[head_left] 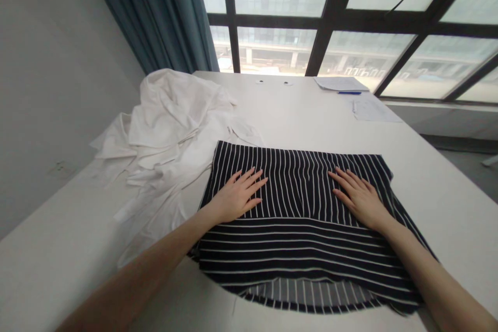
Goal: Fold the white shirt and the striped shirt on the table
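Note:
A black garment with white stripes lies spread out in front of me. Its upper part has upright stripes, its lower band has sideways ones, and at the curved near edge the greyish inside shows. On the upper left part rests my left hand, flat with fingers spread. My right hand lies the same way on the upper right part, fingers apart. Neither hand grips the fabric. What kind of garment it is, a skirt or a top, I cannot tell.
Crumpled white cloth is heaped on the white table, left of the garment. Papers and a blue pen lie at the far right, two small dark-and-white items at the far edge. Behind are a window and a blue curtain.

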### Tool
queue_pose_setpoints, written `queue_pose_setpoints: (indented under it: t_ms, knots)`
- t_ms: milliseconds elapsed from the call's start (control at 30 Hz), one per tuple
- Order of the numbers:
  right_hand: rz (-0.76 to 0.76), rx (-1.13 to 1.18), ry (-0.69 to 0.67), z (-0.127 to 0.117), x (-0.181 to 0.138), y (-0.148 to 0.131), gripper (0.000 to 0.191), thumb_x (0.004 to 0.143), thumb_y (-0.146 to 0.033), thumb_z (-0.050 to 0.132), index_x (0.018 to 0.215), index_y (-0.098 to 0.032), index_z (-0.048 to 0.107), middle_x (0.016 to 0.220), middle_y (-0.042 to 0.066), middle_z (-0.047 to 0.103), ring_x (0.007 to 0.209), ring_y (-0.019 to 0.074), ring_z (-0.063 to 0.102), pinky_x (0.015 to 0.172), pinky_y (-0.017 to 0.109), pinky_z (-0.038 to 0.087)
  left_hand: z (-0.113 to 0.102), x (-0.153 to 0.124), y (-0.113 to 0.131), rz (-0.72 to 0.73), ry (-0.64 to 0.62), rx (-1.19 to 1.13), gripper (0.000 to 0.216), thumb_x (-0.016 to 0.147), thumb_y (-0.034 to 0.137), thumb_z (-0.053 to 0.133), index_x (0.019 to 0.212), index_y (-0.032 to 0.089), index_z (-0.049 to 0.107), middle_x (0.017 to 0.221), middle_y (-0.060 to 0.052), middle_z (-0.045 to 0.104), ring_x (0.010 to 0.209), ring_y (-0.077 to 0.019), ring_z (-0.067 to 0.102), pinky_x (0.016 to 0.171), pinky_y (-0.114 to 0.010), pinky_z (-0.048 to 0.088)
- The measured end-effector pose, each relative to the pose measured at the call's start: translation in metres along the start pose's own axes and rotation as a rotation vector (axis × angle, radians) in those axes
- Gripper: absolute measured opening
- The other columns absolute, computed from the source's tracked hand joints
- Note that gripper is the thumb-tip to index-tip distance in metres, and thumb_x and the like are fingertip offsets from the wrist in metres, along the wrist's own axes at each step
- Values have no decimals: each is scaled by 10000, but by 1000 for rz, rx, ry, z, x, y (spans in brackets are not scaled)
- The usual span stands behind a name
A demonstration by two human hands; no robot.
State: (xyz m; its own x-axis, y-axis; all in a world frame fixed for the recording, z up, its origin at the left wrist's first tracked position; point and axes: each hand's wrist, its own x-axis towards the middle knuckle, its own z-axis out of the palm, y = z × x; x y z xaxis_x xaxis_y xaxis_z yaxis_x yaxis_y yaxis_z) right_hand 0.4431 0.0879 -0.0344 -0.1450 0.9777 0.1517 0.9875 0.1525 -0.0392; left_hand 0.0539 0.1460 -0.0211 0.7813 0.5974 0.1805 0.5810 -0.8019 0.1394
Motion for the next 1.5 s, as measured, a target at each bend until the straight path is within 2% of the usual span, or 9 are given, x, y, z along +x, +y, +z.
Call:
queue_pose_setpoints:
  t_ms: [300,467,600,733,867,1033,1233,1367,1500]
  knots:
    - [91,-47,-31,1,-9,41,599,946,-588,258,1476,-326,360,1560,21,333,1413,301,320,1087,588,314,-1,-12,-18,-67,-20,73,657,960,557,413,1508,217,284,1572,-108,283,1445,-299,243,1144,-481,185]
    - [151,-83,24,-5,0,58,606,951,-574,242,1417,-253,457,1522,101,396,1392,337,347,1069,595,327,-7,-11,-36,-145,54,120,565,976,517,406,1432,183,421,1496,-137,419,1385,-298,363,1139,-505,189]
    - [18,-58,36,-9,30,27,573,969,-546,258,1418,-242,444,1533,99,377,1415,310,311,1099,556,306,-14,20,-27,-114,74,94,551,987,498,385,1403,144,453,1474,-165,438,1389,-294,359,1148,-498,192]
    - [-120,-15,-31,-7,61,-19,548,980,-524,277,1460,-277,375,1560,63,334,1438,274,266,1126,529,276,-11,59,-8,-89,-53,26,631,978,545,366,1489,177,324,1574,-159,255,1451,-310,225,1157,-528,163]
    - [-108,-2,-83,2,76,-30,551,982,-525,260,1491,-319,313,1567,32,322,1439,279,262,1127,547,262,-1,73,-4,-115,-186,-10,663,972,602,300,1535,265,206,1612,-115,127,1480,-313,99,1157,-557,123]
    - [-32,-37,-99,8,76,-5,557,976,-550,227,1495,-359,294,1576,-16,300,1439,282,259,1125,553,256,3,70,-11,-94,-192,-32,662,975,612,252,1544,286,162,1617,-93,101,1486,-294,60,1166,-543,99]
    - [100,-62,-115,7,67,40,560,964,-556,228,1477,-359,337,1566,-7,324,1424,291,290,1115,588,244,0,66,-19,-97,-175,-43,657,959,637,290,1535,339,181,1616,-63,128,1479,-324,93,1152,-571,98]
    - [308,-56,-18,6,56,85,576,951,-553,249,1404,-272,467,1491,69,450,1353,343,392,1071,624,285,-2,59,-28,-111,-135,-22,610,975,583,331,1525,343,217,1608,-57,179,1474,-308,140,1154,-552,118]
    - [483,19,126,8,49,113,575,943,-484,265,1292,-126,551,1309,187,593,1205,340,536,984,530,421,-1,55,-33,-137,-56,10,541,1001,485,345,1500,279,309,1579,-74,275,1462,-269,206,1161,-516,147]
